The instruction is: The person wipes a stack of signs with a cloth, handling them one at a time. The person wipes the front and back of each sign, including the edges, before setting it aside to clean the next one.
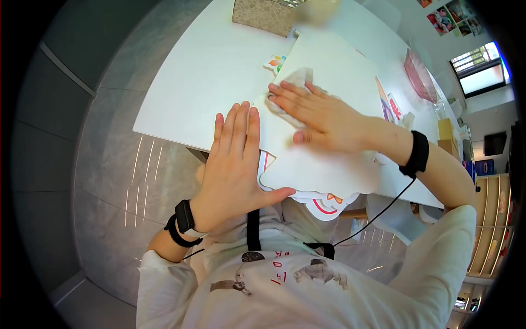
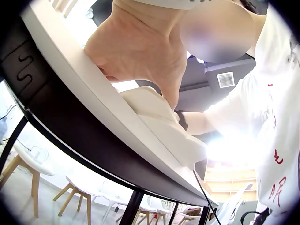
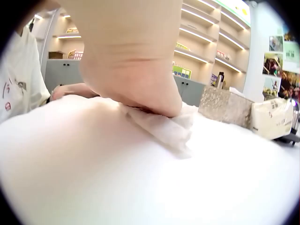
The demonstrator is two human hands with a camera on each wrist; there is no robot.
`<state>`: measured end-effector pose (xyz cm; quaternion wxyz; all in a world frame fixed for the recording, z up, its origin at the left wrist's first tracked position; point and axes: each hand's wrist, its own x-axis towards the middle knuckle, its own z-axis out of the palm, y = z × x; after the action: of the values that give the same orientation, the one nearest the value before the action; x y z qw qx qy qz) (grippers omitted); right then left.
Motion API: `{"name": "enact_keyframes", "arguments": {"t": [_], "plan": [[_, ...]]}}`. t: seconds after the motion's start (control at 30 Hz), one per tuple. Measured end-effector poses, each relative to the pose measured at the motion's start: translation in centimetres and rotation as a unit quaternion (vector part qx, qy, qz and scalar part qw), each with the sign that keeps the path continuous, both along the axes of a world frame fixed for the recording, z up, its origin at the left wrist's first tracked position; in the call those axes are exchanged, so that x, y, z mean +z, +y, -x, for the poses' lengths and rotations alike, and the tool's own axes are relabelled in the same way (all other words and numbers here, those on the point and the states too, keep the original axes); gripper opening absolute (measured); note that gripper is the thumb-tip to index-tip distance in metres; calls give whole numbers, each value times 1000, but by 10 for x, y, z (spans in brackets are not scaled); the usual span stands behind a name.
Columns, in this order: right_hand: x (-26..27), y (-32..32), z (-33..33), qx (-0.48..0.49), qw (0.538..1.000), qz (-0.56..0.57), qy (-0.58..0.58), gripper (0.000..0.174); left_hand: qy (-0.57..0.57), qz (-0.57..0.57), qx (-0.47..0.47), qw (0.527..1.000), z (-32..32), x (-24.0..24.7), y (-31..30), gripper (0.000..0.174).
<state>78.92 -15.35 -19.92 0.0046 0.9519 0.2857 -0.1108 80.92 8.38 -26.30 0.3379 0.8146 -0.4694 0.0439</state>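
Note:
A large white cut-out board (image 1: 329, 170) with a wavy edge lies on the white table. My right hand (image 1: 323, 118) spreads flat over a crumpled white wipe (image 1: 298, 77) and presses it against the board, fingers fairly straight. In the right wrist view the wipe (image 3: 164, 129) sticks out from under the palm. My left hand (image 1: 235, 159) lies at the board's left edge, its four fingers straight and pointing away from me, thumb out over the near corner. The left wrist view shows the board (image 2: 161, 124) at the table's rim, below the left hand (image 2: 140, 51).
Beneath the board's near edge a white piece with coloured print (image 1: 326, 209) pokes out past the table edge. A patterned box (image 1: 263, 16) stands at the far side, beside a soft white packet (image 3: 272, 118). To the right are colourful printed pieces (image 1: 392, 107) and a pink tray (image 1: 420, 77).

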Motion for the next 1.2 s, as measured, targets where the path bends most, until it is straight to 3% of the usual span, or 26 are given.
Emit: {"name": "enact_keyframes", "arguments": {"t": [0.43, 0.63, 0.77, 1.0, 1.1, 1.2], "plan": [[-2, -7, -10, -81, 992, -80, 45, 68, -13, 0, -6, 1000, -1, 0, 0, 125], [3, 1, 3, -38, 998, -32, 30, 68, -14, 3, -5, 1000, -1, -1, 0, 125], [2, -7, -22, -108, 991, -47, 70, 69, -18, -7, -7, 1000, 1, 1, 0, 125], [10, 7, 8, -75, 991, -60, 98, 65, -12, 11, -5, 1000, -4, -3, 3, 123], [0, -8, -6, -50, 998, 0, 46, 64, -11, 5, -4, 1000, -1, -1, 2, 122], [-14, -50, -53, -200, 976, -64, 51, 67, -11, 1, -9, 1000, 0, 1, 2, 120]]}}
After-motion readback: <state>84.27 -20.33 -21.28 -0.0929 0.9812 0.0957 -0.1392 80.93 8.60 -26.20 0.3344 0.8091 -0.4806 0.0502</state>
